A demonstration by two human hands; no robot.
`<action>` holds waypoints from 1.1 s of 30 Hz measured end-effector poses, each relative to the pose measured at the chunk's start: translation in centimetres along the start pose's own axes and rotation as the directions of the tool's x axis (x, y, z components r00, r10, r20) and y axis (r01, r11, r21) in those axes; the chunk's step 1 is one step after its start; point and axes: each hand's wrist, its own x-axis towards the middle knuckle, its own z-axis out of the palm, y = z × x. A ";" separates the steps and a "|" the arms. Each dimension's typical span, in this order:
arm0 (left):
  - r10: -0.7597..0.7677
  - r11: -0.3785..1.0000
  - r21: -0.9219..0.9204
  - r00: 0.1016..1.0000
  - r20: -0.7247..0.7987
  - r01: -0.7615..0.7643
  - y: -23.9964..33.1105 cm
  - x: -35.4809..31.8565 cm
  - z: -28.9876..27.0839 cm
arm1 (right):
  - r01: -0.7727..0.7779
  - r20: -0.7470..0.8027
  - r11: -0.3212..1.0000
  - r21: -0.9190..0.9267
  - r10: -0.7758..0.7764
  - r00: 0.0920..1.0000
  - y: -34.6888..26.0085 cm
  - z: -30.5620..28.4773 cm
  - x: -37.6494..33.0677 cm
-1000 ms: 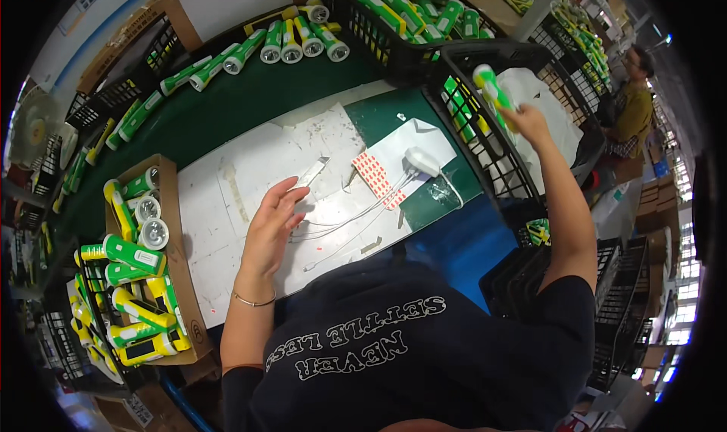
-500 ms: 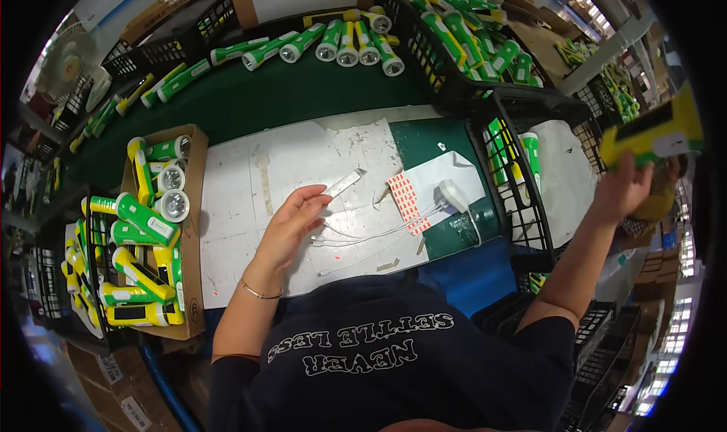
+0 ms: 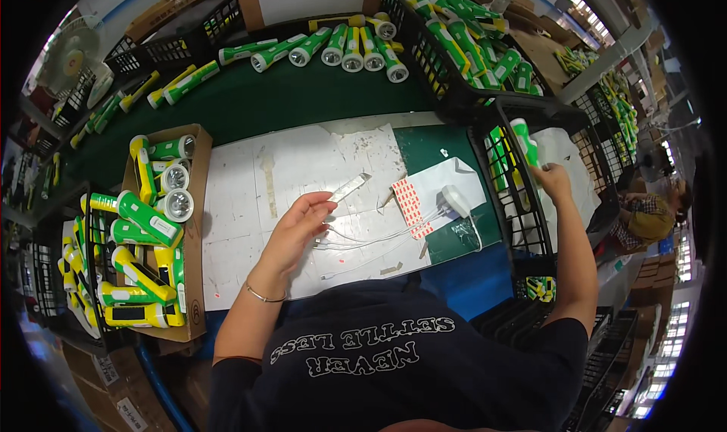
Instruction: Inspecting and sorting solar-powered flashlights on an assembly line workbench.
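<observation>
My left hand [image 3: 299,224] is over the white board [image 3: 242,205], pinching a flat, pale strip with a slanted end [image 3: 352,186]; I cannot make out its exact kind. Beneath and beside those fingers run white cables [image 3: 360,243] leading to a white plug adapter [image 3: 456,200]. At the right, my right hand [image 3: 554,180] is closed around the lower end of a green and yellow flashlight [image 3: 524,141], its white head pointing away from me. That flashlight is above the black crate [image 3: 539,224], where other flashlights [image 3: 497,155] lie by a pale liner.
A cardboard box of flashlights [image 3: 195,243] stands left, beside another crate [image 3: 98,280]. More flashlights [image 3: 352,53] line the green table's far side. A heaped crate [image 3: 447,91] is at back right. A red-dotted sticker sheet [image 3: 409,205] lies near the adapter. Another person [image 3: 647,216] is far right.
My right hand has come inward from the far right, bringing the flashlight down to the crate. My left hand keeps the strip in nearly the same place.
</observation>
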 end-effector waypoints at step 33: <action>0.248 0.814 0.478 0.942 0.224 -0.328 4.6 4.4 0.6 | 0.427 0.197 0.324 0.844 -0.928 0.315 -32.7 -3.9 -6.8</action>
